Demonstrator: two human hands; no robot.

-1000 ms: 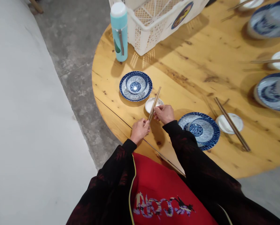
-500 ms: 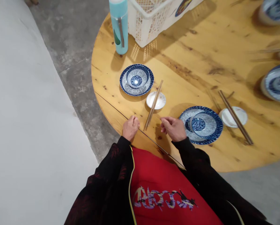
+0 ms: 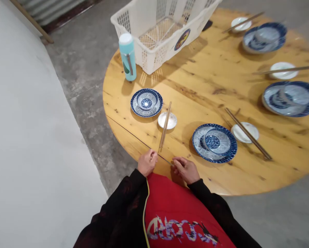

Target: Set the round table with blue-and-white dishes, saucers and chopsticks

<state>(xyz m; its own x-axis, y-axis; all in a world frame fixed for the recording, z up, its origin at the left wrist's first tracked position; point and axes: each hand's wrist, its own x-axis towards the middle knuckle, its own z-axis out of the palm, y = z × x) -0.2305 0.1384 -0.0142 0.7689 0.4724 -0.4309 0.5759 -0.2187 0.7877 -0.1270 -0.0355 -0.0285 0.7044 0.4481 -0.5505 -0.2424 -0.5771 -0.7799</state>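
Observation:
My left hand rests curled at the near edge of the round wooden table, fingers closed with nothing in them. My right hand sits beside it at the rim, fingers loosely bent and empty too. Just beyond them a pair of wooden chopsticks lies across a small white dish. Left of that dish a blue patterned plate with a bowl on it stands. Another blue plate with a bowl is to the right of my hands.
A white plastic basket and a teal bottle stand at the table's far left. A second white dish with chopsticks lies right. More blue plates and dishes sit at the far right. Grey concrete floor surrounds the table.
Both hands let go of the chopsticks, which now lie on the small white dish, and drew back to the table's near edge. The view pulled back, showing more of the table.

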